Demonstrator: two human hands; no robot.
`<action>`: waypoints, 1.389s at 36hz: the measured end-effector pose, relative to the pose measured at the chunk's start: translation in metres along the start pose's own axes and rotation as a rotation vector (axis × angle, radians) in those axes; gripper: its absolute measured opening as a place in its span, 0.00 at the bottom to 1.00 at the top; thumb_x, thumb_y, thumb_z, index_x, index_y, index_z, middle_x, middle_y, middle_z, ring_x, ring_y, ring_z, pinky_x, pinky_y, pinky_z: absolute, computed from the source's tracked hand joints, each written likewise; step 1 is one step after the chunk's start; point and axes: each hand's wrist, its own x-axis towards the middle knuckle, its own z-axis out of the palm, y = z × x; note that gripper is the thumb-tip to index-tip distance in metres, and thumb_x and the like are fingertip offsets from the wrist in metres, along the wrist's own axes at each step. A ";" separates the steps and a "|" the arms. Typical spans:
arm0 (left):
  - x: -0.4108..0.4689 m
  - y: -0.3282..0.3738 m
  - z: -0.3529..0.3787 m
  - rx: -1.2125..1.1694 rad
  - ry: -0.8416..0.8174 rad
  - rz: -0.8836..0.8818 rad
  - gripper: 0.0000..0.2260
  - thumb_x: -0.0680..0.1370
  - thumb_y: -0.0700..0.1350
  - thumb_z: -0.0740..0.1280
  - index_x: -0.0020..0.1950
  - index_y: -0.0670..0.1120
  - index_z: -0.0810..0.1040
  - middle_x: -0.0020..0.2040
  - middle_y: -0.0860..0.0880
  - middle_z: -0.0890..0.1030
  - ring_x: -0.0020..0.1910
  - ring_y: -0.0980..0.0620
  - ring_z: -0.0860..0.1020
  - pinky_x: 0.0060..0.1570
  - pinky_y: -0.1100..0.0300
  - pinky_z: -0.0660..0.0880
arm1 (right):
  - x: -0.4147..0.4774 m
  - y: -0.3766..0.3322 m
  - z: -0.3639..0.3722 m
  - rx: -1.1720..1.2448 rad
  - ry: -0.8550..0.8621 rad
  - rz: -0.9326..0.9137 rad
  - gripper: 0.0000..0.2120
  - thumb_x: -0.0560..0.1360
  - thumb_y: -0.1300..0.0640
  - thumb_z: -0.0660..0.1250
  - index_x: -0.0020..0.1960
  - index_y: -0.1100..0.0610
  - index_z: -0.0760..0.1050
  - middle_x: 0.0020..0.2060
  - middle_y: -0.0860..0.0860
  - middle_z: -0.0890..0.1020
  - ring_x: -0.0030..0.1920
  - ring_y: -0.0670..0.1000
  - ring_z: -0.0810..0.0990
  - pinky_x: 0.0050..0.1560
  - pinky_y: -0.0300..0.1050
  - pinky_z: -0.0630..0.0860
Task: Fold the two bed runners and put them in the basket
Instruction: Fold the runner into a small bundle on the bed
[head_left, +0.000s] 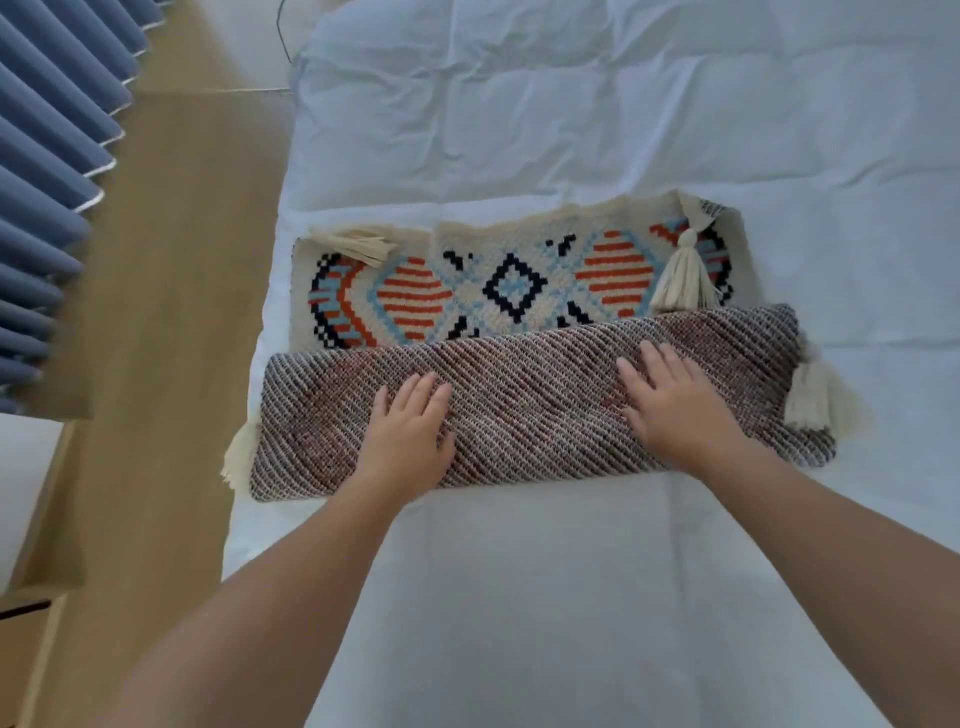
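One runner (519, 291) lies on one bed (571, 130). Its near part is folded over, so the plain back shows there. It has four tassels: one (358, 244) at the far left, one (685, 275) at the far right, one (239, 452) at the near left and one (813, 397) at the near right. Two hands are flat on it, the left hand (410, 431) and the right hand (670, 400). One blue curtain (47, 182) hangs at the left.

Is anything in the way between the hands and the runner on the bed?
No. Both the left hand and the right hand lie flat on the runner, on its folded-over part. Nothing sits between them. The basket is not in view, so that path cannot be judged.
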 end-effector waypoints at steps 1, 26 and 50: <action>-0.004 0.003 0.006 -0.008 -0.021 0.037 0.29 0.80 0.57 0.53 0.79 0.49 0.49 0.80 0.48 0.49 0.79 0.49 0.45 0.76 0.43 0.43 | -0.004 -0.005 0.004 0.009 -0.044 -0.039 0.32 0.80 0.41 0.48 0.78 0.52 0.41 0.78 0.59 0.44 0.77 0.59 0.44 0.76 0.57 0.46; -0.027 -0.008 0.058 0.109 -0.111 -0.105 0.32 0.80 0.35 0.53 0.79 0.52 0.43 0.80 0.48 0.46 0.78 0.44 0.49 0.75 0.43 0.50 | -0.023 -0.017 0.074 0.057 0.150 0.033 0.30 0.62 0.76 0.69 0.64 0.68 0.73 0.61 0.69 0.76 0.59 0.70 0.77 0.55 0.73 0.72; -0.173 0.026 0.030 -0.074 -0.229 -0.080 0.30 0.79 0.32 0.53 0.79 0.51 0.54 0.78 0.50 0.59 0.76 0.47 0.58 0.72 0.52 0.60 | -0.165 -0.035 0.038 0.111 -0.067 0.037 0.22 0.75 0.68 0.55 0.68 0.56 0.67 0.63 0.53 0.75 0.65 0.55 0.72 0.63 0.52 0.69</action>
